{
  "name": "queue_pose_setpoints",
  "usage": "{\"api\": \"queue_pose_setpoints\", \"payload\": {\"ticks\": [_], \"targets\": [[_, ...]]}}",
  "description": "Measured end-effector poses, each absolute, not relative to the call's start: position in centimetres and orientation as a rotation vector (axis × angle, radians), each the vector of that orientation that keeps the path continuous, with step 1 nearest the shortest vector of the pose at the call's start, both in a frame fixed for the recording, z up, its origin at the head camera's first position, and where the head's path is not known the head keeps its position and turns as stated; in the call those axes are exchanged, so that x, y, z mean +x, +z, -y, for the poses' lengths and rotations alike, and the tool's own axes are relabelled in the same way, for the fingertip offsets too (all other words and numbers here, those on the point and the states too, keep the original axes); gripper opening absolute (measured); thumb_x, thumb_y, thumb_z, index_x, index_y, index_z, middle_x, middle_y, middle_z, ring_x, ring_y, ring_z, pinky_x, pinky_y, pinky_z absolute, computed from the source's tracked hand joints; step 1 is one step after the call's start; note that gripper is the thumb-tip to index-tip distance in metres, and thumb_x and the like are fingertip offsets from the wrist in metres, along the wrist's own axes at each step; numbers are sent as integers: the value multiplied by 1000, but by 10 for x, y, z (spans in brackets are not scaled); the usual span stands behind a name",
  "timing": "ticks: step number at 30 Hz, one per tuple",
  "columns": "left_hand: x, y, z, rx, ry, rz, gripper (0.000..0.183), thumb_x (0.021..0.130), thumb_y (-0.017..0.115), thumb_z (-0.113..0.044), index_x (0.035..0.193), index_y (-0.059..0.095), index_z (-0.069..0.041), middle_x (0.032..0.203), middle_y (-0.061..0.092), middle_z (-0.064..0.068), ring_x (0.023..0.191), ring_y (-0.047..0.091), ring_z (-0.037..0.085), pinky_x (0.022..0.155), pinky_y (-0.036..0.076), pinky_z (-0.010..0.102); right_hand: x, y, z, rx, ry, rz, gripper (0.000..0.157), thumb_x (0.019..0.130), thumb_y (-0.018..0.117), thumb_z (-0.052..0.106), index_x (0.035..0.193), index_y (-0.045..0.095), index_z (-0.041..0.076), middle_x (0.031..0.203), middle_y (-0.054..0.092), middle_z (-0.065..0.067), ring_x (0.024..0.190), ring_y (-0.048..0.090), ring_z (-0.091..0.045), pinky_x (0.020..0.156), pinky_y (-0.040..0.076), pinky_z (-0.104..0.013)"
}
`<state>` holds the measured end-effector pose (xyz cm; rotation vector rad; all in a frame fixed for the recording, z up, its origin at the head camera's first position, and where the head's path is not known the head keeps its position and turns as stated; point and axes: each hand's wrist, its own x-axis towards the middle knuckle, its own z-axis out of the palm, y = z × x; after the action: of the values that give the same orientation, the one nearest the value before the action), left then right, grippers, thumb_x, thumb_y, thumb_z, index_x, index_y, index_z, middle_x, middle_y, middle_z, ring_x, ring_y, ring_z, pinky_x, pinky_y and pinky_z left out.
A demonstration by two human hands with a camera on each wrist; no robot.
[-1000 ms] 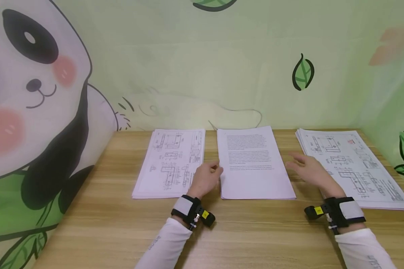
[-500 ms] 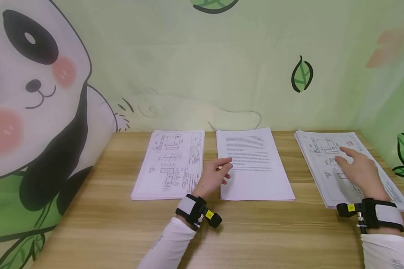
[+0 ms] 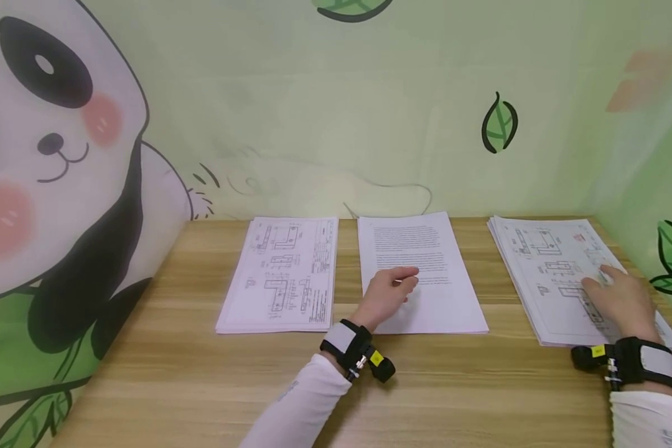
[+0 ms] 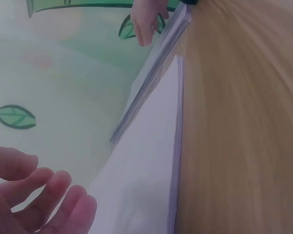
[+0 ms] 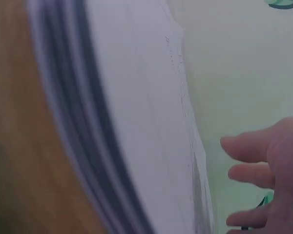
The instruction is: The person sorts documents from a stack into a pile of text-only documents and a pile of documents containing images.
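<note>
In the head view my left hand [image 3: 389, 292] is over the left part of a stack of printed text pages [image 3: 437, 317], fingers loosely bent and holding nothing. The left wrist view shows its fingers apart above the white top sheet [image 4: 146, 170]. Over a stack of technical drawings [image 3: 554, 311] on the right is my right hand [image 3: 627, 302], thumb and forefinger spread with nothing between them. In the right wrist view, those fingers [image 5: 249, 146] are apart, beside the thick layered edge of a paper stack [image 5: 141, 122].
Another stack of drawings [image 3: 246, 298] lies left of the text pages. All three stacks rest near the back of a wooden table [image 3: 173, 386]. Behind them rises a green wall covering [image 3: 313, 124] printed with a panda and leaves.
My right hand has moved right, from between the middle and right stacks to over the right stack. My left hand has shifted right from the middle stack's left edge to above its sheet.
</note>
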<state>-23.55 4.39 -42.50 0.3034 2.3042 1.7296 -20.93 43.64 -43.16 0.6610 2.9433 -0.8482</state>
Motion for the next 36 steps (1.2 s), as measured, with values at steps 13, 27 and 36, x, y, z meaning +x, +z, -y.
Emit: {"api": "queue_pose_setpoints", "payload": {"ticks": [13,27,36], "targets": [[-220,-425,-109,315,1641,-2221,31,89,57,-22,117,67,-14,100,71,4,80,66,18,65,47,23,-205,-440,-451,953,-862,-2866,74,91,48,30,143,15,-10,143,17,-43,122,23,-61,99,24,-66],[-201,-443,-177,215,1728,-1941,44,85,61,-18,127,57,-6,119,65,4,90,68,17,83,55,29,-204,-438,-444,980,-937,-2841,76,90,55,29,143,17,-9,144,17,-42,122,24,-59,99,25,-66],[-195,-446,-195,199,1859,-1638,42,87,59,-12,127,54,-2,117,64,7,102,62,15,94,52,39,-204,-434,-439,964,-893,-2832,77,87,58,29,142,21,-11,143,18,-43,121,26,-58,99,28,-65]]}}
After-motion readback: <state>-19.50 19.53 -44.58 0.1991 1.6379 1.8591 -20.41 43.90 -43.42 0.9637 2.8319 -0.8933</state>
